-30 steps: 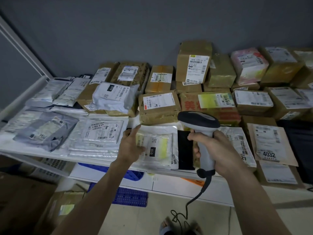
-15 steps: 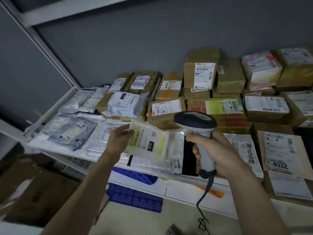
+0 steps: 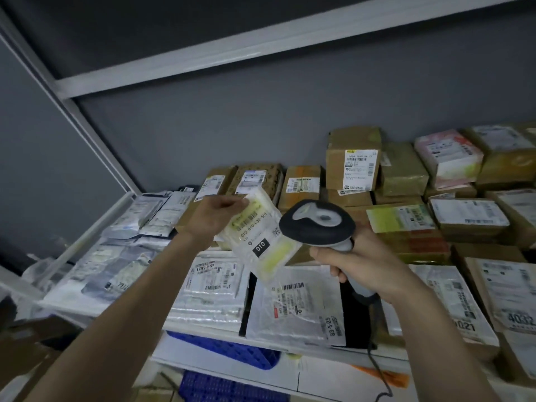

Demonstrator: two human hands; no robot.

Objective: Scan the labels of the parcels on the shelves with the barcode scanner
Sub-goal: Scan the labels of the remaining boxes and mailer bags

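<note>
The left hand [image 3: 216, 217] pinches a small clear parcel [image 3: 259, 238] by its upper left edge and holds it up, tilted, above the shelf [image 3: 87, 310]. The right hand [image 3: 358, 262] grips the handle of the barcode scanner [image 3: 317, 224], whose dark head is just beside the parcel's right edge — very near it, and whether they touch I cannot tell. Its cable [image 3: 377, 369] hangs down past the shelf's front edge.

Open room is in the air above the parcels, up to the white upper shelf rail [image 3: 261, 43].

The held parcel is transparent plastic with yellow content; its label shows a barcode, "010-010-L30-551" and a black tag "010". Under it lies a white mailer [image 3: 298, 311] marked "83-5-25", and another flat mailer [image 3: 213, 288] reads "45-6-5821". At the right, labels read "4032" [image 3: 520, 318] and "021". Brown boxes [image 3: 352, 158] are stacked at the grey wall.
</note>
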